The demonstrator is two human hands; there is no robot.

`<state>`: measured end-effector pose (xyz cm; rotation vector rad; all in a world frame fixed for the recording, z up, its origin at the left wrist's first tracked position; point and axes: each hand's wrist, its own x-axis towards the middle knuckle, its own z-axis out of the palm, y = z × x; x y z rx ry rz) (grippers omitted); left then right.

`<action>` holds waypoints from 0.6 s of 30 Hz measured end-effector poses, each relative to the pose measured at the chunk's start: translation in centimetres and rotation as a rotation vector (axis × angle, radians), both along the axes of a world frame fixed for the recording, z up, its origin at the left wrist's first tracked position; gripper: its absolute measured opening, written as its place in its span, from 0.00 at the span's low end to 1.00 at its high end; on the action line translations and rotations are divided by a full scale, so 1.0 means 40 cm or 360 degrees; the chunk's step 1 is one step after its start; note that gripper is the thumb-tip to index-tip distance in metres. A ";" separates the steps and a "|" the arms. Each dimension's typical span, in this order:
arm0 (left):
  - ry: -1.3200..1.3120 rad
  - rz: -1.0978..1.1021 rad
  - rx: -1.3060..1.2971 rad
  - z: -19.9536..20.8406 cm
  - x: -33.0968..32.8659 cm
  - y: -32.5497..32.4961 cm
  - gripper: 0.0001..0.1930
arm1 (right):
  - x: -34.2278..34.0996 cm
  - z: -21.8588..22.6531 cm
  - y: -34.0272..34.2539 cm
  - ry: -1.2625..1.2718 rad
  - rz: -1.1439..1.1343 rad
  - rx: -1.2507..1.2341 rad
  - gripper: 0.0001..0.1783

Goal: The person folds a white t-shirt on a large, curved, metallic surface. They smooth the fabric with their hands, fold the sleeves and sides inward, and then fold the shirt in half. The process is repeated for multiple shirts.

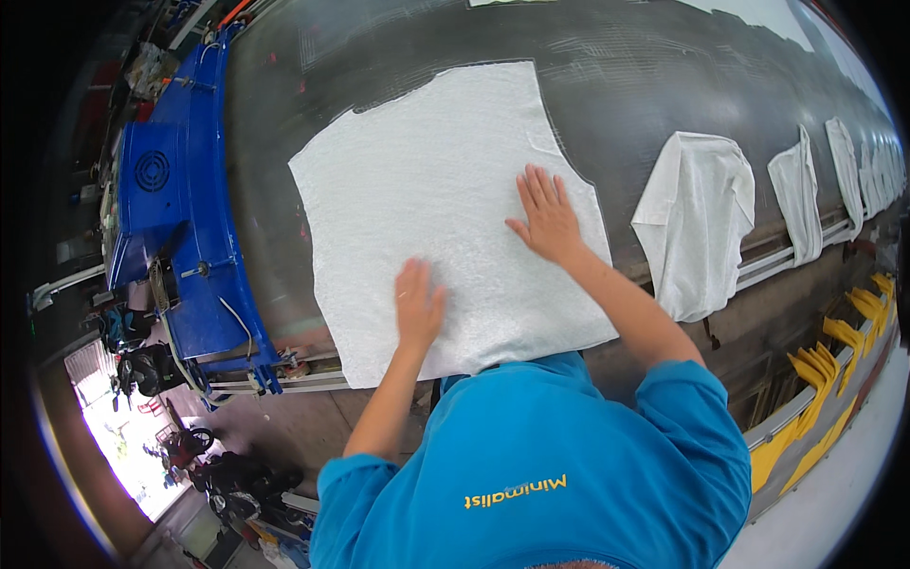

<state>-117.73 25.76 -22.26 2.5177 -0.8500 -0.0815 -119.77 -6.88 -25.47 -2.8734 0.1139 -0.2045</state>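
Observation:
A large white cut fabric panel [445, 180], shaped like a shirt body with notched upper corners, lies spread on the long dark table [607, 85]. Its near edge reaches the front of my blue shirt. On the panel's right part my right hand [547, 220] rests flat, fingers outstretched and thumb apart. Lower and further left, my left hand [417, 302] is over the cloth, slightly smeared by motion; its fingers look extended and hold nothing. Whether the left palm touches the cloth I cannot tell.
White fabric pieces [700, 213] hang over the table's near edge on the right, several more beyond. A blue machine frame [204, 209] borders the table's left end. Metal rails [768, 268] run along the near side. Yellow cloths [817, 365] hang at lower right; motorbikes [232, 484] stand at lower left.

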 end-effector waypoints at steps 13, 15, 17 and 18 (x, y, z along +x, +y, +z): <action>0.0080 0.1153 0.0375 -0.024 -0.187 0.347 0.30 | 0.497 -0.039 -0.221 0.0011 -0.0344 -0.0282 0.46; 0.0082 0.1158 0.0362 -0.018 -0.198 0.343 0.30 | 0.493 -0.042 -0.224 0.0005 -0.0303 -0.0278 0.46; 0.0076 0.1147 0.0375 -0.012 -0.192 0.343 0.31 | 0.498 -0.046 -0.210 0.0119 -0.0302 -0.0440 0.47; 0.0074 0.1151 0.0375 -0.006 -0.186 0.340 0.31 | 0.503 -0.045 -0.201 0.0163 -0.0306 -0.0516 0.47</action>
